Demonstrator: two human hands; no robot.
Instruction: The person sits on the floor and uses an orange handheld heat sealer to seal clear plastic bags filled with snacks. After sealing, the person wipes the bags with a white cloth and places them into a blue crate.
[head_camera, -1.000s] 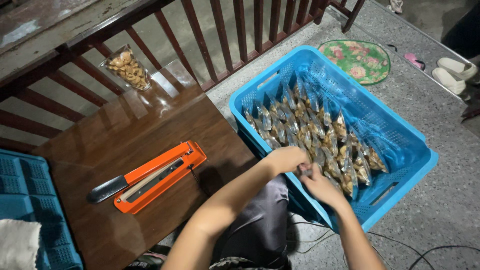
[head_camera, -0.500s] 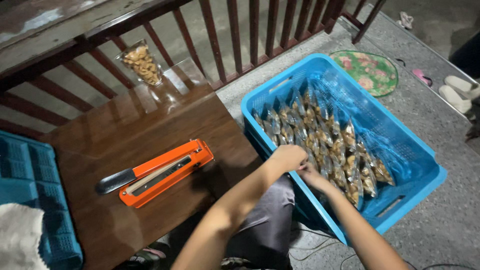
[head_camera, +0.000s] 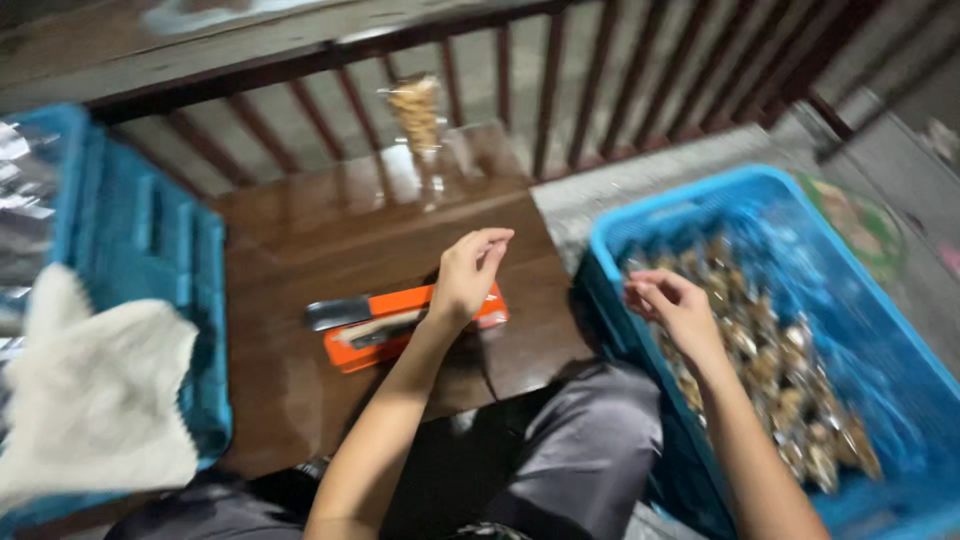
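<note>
My left hand (head_camera: 470, 272) hovers over the right end of an orange heat sealer (head_camera: 395, 330) on a dark wooden table (head_camera: 320, 230), its fingers loosely curled. My right hand (head_camera: 672, 305) is raised over the near left rim of a blue plastic crate (head_camera: 690, 200), fingertips pinched together. The crate holds several clear packets of brown snacks (head_camera: 780, 370). Motion blur hides whether either hand holds anything. A filled clear packet (head_camera: 418, 110) stands at the table's back edge.
A second blue crate (head_camera: 130, 250) sits at the left with a white cloth (head_camera: 90, 400) draped over it. A dark red wooden railing (head_camera: 560, 80) runs behind the table. A green patterned plate (head_camera: 860, 225) lies beyond the right crate. My knees (head_camera: 590, 450) are below.
Both hands have come up out of the right crate; the left one has moved left over the sealer. The view has swung left, so the left crate and cloth show more.
</note>
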